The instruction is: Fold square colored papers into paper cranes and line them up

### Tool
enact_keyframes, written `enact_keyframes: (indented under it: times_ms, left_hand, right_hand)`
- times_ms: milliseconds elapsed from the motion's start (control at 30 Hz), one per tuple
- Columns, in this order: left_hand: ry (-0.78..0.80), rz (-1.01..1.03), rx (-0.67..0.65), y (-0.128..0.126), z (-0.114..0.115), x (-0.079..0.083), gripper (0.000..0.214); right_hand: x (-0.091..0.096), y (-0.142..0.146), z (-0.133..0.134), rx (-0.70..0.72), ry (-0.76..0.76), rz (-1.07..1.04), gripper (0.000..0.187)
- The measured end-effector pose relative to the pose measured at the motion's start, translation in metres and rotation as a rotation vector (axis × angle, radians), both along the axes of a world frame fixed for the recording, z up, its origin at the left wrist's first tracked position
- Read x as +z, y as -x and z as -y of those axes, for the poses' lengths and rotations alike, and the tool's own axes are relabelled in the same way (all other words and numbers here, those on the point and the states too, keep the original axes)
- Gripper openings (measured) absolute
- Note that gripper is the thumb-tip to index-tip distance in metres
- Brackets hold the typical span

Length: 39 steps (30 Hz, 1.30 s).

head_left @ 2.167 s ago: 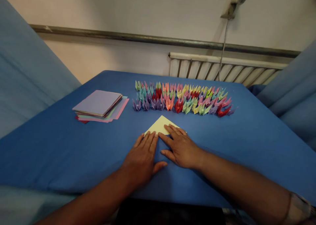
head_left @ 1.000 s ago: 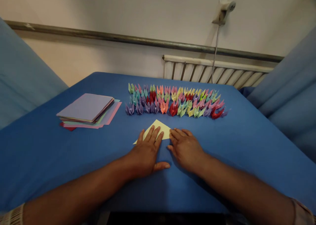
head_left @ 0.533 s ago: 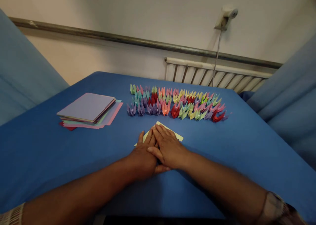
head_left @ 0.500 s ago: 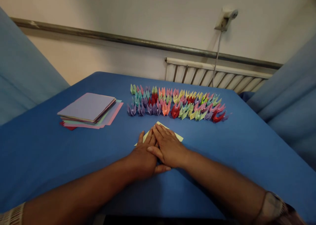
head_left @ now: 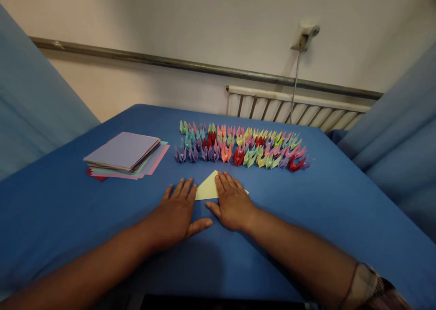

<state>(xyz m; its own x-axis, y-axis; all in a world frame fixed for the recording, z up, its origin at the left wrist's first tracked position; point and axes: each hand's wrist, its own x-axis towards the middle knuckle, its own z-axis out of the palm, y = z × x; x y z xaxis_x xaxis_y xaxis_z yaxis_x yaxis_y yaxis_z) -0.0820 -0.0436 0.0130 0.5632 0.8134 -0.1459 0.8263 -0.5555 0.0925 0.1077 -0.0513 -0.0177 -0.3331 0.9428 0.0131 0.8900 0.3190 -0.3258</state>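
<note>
A pale yellow sheet of paper [head_left: 206, 188], folded to a triangle with its point away from me, lies flat on the blue-covered table. My right hand [head_left: 233, 201] rests on its right part, fingers stretched out and hiding much of that side. At the left corner lies my left hand [head_left: 177, 214], palm down with fingers spread and thumb pointing right; its fingertips cover that corner. Neither hand grasps anything.
Rows of small folded paper cranes [head_left: 238, 149] in many colours stand beyond the hands. To the left is a stack of coloured paper sheets [head_left: 122, 150]. Behind the blue table [head_left: 102, 233] are a wall rail [head_left: 170, 64], a radiator [head_left: 293, 103] and a socket with a cord [head_left: 304, 36].
My left hand has slid left, out from beside and under the right hand, to the paper's left corner, uncovering the paper's middle. The right hand stays on the paper. The view has shifted slightly.
</note>
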Motion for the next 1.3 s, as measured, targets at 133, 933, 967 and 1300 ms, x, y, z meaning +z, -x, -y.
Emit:
enact_keyframes:
  times_ms: [133,933,967,1300]
  left_hand:
    - [-0.031,0.128,-0.126,-0.036,-0.006,0.008,0.095]
    - [-0.023,0.119,-0.039,-0.039,-0.029,-0.022,0.080]
    - [-0.029,0.112,-0.030,-0.037,-0.032,-0.022,0.079]
    - [-0.067,0.028,0.057,-0.030,-0.052,-0.021,0.087]
  right_hand:
    - [0.002,-0.001,0.000,0.043,0.009,0.016,0.075]
    - [-0.003,-0.007,0.002,-0.009,0.010,-0.130,0.077]
    - [-0.005,-0.009,0.000,-0.025,0.006,-0.189,0.076]
    - [-0.021,-0.040,-0.035,-0.488,0.024,-1.622,0.032]
